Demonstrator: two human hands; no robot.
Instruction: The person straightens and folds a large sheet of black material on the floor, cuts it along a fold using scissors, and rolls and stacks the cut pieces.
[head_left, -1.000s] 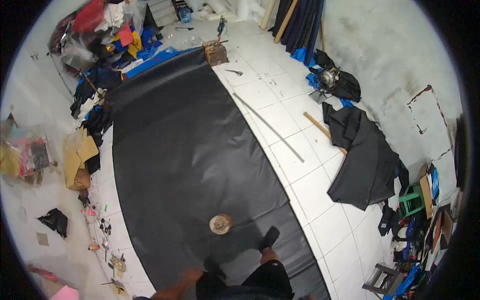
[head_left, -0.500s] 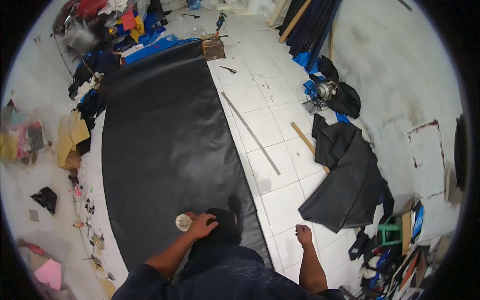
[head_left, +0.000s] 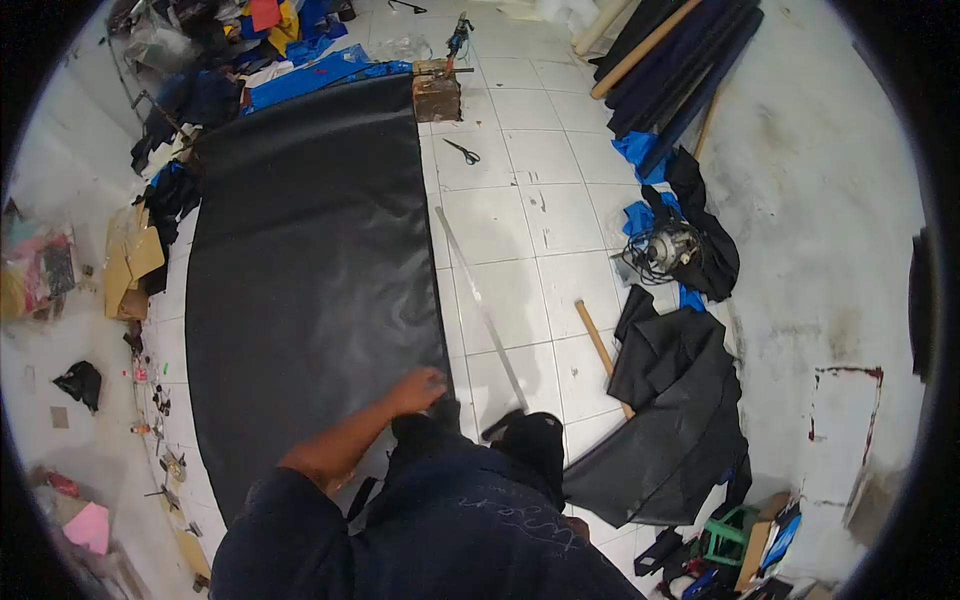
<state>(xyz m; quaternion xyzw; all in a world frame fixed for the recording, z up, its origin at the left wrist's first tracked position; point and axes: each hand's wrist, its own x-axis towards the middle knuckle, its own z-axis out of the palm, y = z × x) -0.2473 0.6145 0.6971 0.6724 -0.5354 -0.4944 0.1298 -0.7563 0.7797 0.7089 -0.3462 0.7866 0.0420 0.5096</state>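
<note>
A wide sheet of black leather-like material [head_left: 310, 270] lies spread lengthwise over the tiled floor. My left hand [head_left: 418, 390] is just over the sheet near its right edge, fingers loosely bent and apart, with nothing visible in them. Whether it touches the sheet I cannot tell. My right hand is hidden by my body. To the right of the sheet a long metal straightedge [head_left: 480, 305] rests on the tiles, its near end close to my dark shoe [head_left: 535, 435]. Farther off lies a pair of black scissors [head_left: 463, 152].
Crumpled black material [head_left: 675, 410] lies at right over a wooden-coloured tube [head_left: 593, 338]. Beyond it is a motor with cables [head_left: 665, 250]. Long rolls [head_left: 680, 70] lean on the right wall. A brown block [head_left: 437, 100] sits at the sheet's far corner; a cardboard box [head_left: 130, 262] stands left.
My body and view have shifted rightward. My left hand has moved toward the sheet's right edge. My right hand and the round pale-topped object beside my left hand have gone out of sight.
</note>
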